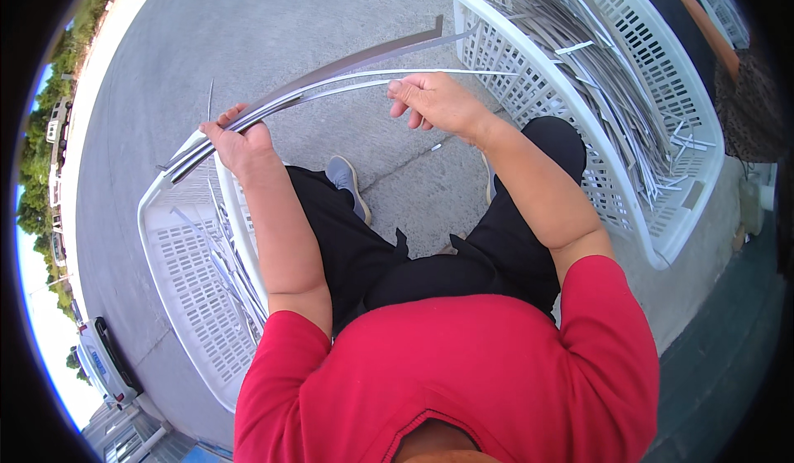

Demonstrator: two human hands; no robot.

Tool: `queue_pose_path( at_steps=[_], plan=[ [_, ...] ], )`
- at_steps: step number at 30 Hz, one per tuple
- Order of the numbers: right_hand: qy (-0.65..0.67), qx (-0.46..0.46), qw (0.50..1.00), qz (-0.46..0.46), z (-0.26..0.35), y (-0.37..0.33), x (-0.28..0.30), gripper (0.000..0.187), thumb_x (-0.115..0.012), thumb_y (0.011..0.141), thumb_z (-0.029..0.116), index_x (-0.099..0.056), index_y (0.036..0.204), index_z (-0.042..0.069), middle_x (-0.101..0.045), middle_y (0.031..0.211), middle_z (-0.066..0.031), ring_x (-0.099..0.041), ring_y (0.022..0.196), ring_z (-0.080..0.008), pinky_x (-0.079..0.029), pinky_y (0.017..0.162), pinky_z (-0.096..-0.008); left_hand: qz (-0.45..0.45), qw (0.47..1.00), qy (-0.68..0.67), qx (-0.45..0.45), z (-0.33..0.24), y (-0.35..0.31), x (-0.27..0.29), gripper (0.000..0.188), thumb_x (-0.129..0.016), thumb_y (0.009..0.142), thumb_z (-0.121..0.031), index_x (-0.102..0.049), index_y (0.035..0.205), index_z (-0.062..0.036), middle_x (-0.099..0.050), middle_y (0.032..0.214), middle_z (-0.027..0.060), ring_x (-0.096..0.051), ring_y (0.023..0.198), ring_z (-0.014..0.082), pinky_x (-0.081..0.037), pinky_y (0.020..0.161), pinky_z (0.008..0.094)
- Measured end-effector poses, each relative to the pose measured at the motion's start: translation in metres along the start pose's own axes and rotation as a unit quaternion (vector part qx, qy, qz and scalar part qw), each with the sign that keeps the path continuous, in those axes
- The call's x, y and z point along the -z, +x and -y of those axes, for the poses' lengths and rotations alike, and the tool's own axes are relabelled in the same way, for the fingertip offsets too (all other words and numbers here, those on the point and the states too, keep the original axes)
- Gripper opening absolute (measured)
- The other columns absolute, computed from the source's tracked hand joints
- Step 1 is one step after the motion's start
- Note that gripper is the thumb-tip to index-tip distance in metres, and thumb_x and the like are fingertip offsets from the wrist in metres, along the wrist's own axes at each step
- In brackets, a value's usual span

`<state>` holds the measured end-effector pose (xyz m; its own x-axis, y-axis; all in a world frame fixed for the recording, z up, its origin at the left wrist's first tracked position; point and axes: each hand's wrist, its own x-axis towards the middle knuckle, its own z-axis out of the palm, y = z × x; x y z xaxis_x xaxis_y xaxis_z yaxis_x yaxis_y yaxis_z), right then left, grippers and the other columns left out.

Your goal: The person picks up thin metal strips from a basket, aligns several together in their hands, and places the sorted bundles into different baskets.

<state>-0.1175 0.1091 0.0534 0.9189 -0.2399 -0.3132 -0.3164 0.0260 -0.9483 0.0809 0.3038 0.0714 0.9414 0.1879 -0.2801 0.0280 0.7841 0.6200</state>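
A bundle of long, thin, flexible strips (339, 68), grey and white, lies across my left hand (241, 142), whose fingers are closed around it near its left end. The strips fan out and bow toward the right. My right hand (442, 106) is closed with curled fingers, its thumb tip meeting a narrow white strip (351, 88) from the bundle. Another white strip passes just above its knuckles toward the white basket (659, 255) on the right. That basket holds a thick heap of similar grey and white strips (608, 91).
At my left stands another white slatted basket (178, 277) with fewer strips (236, 277) along its right side. My legs and shoes (343, 180) are between the baskets on grey concrete (248, 33). Beyond the right basket sits another person (748, 99). A parked vehicle (106, 364) shows far left.
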Motion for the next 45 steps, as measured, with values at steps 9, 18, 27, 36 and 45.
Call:
queue_pose_path(
  at_steps=[9, 18, 27, 36, 45],
  plan=[
    [0.269, 0.045, 0.962, 0.034, -0.011, 0.025, -0.027, 0.05, -0.065, 0.083, 0.034, -0.046, 0.119, 0.006, -0.055, 0.102, -0.0056, -0.055, 0.076, -0.0101, -0.047, 0.059, -0.0224, -0.016, 0.984, -0.073, 0.164, 0.029, -0.009, 0.01, 0.036, -0.038, 0.096, -0.038, -0.039, 0.075, -0.0078, -0.041, 0.064, 0.0014, -0.044, 0.06, 0.0158, -0.046, 0.063, 0.0327],
    [0.464, 0.175, 0.865, -0.077, -0.002, 0.037, -0.04, 0.046, -0.064, 0.084, 0.026, -0.041, 0.119, 0.005, -0.061, 0.099, -0.0109, -0.058, 0.084, -0.0209, -0.042, 0.086, -0.0372, 0.017, 0.962, -0.086, 0.258, 0.044, -0.019, 0.018, 0.035, -0.039, 0.096, -0.037, -0.04, 0.074, -0.0086, -0.042, 0.06, -0.0006, -0.043, 0.053, 0.0116, -0.043, 0.053, 0.0268],
    [0.418, 0.104, 0.901, -0.04, -0.001, 0.028, -0.047, 0.035, -0.052, 0.09, 0.024, -0.045, 0.113, -0.002, -0.056, 0.063, -0.0052, -0.059, 0.061, -0.0192, -0.047, 0.065, -0.032, 0.105, 0.962, 0.013, 0.253, 0.045, -0.02, 0.029, 0.03, -0.043, 0.095, -0.035, -0.04, 0.078, -0.0102, -0.043, 0.065, -0.0008, -0.035, 0.049, 0.008, -0.032, 0.044, 0.0232],
    [0.105, -0.035, 0.994, -0.002, -0.028, 0.024, -0.084, 0.027, -0.05, 0.084, 0.018, -0.053, 0.102, -0.002, -0.052, 0.061, -0.0037, -0.049, 0.046, -0.0114, -0.041, 0.043, -0.0265, 0.329, 0.841, 0.341, 0.263, 0.045, -0.058, 0.024, 0.053, -0.065, 0.08, -0.042, -0.045, 0.108, -0.0012, -0.053, 0.083, 0.0064, -0.047, 0.059, 0.0106, -0.051, 0.058, 0.0318],
    [0.121, -0.068, 0.988, 0.062, -0.04, 0.018, -0.081, 0.016, -0.054, 0.074, 0.015, -0.057, 0.075, -0.001, -0.056, 0.061, -0.0093, -0.054, 0.046, -0.0162, -0.044, 0.043, -0.0309, 0.383, 0.82, 0.261, 0.335, 0.05, -0.057, 0.041, 0.077, -0.076, 0.072, -0.029, -0.029, 0.128, -0.0053, -0.054, 0.109, 0.0126, -0.057, 0.089, 0.0201, -0.052, 0.065, 0.033]
  ],
)
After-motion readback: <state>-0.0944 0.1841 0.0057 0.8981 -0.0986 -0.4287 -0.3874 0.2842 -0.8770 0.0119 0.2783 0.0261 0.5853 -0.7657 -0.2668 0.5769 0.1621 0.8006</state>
